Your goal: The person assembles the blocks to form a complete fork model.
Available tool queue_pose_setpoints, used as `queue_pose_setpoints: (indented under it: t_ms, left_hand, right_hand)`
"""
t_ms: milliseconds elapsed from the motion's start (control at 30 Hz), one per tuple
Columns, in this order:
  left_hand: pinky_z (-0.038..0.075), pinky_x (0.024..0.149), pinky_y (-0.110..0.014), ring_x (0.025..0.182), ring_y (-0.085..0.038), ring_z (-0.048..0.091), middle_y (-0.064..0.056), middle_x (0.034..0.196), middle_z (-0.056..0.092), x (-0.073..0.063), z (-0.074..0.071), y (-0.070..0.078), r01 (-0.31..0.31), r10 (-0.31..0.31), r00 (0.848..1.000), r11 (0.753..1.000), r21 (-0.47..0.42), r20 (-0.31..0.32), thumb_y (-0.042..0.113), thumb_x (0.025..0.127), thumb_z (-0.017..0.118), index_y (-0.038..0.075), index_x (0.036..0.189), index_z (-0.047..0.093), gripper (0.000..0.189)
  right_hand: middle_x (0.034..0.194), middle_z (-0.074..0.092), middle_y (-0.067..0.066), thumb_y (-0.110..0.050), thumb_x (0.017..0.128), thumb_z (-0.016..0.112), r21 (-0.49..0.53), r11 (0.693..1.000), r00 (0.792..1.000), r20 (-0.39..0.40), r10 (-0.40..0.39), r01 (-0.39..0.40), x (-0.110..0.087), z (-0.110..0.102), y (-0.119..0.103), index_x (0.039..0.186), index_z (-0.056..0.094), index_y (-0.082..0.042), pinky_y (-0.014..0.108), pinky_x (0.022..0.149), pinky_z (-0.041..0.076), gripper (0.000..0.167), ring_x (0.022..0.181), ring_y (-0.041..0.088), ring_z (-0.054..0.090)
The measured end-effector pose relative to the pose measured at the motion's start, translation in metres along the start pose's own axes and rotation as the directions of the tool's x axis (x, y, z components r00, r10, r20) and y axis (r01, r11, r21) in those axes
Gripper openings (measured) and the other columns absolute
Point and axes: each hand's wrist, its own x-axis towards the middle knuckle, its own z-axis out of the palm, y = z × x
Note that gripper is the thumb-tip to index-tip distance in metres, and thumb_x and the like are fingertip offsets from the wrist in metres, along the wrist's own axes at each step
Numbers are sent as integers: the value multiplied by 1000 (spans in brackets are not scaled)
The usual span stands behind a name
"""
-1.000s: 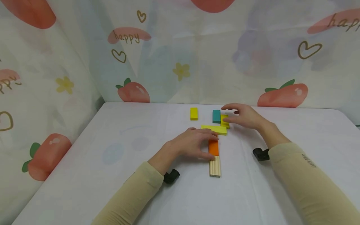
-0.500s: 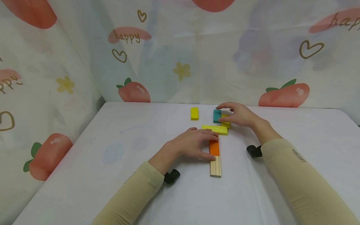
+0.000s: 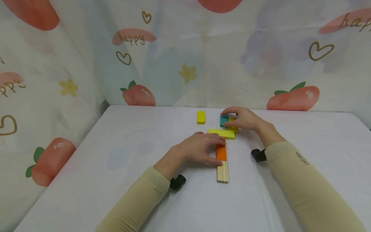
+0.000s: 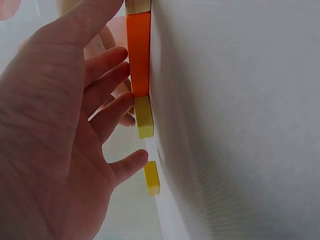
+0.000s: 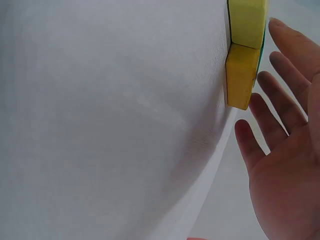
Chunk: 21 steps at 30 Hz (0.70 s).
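In the head view my left hand (image 3: pixel 200 148) lies over a row of flat blocks, its fingers loosely extended. Its thumb touches the plain wooden block (image 3: pixel 222 174), and its fingertips reach over the orange block (image 3: pixel 221 153) near the long yellow block (image 3: pixel 229 134). At the far end my right hand (image 3: pixel 243 119) spans the teal block (image 3: pixel 224 120), fingertips at its far end and thumb at its near end. Partly under that hand is a short yellow block (image 3: pixel 233 129), beside the teal one. In the right wrist view the right fingers look nearly straight.
Another short yellow block (image 3: pixel 200 117) stands apart to the left, near the table's back edge. A white cloth covers the table (image 3: pixel 116 193). Behind it hangs a printed curtain (image 3: pixel 217 64). Each wrist carries a black camera mount.
My right hand has moved left, from beside the short yellow block to over the teal block. The left hand and the blocks have kept their places.
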Motion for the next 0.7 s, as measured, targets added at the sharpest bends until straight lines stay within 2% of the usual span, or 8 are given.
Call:
queue_pose_setpoints:
  t_ms: [700]
  left_hand:
    - [32,109,-35,138,2,37,13,147,50,1,1,-1,-7,7,1000,1000,-4,-16,55,89,71,24,143,59,62]
  right_hand:
    - [149,46,21,-23,91,75,-13,1000,1000,-4,8,-8,5,4,1,134,63,-5,61,111,31,48,136,45,38]
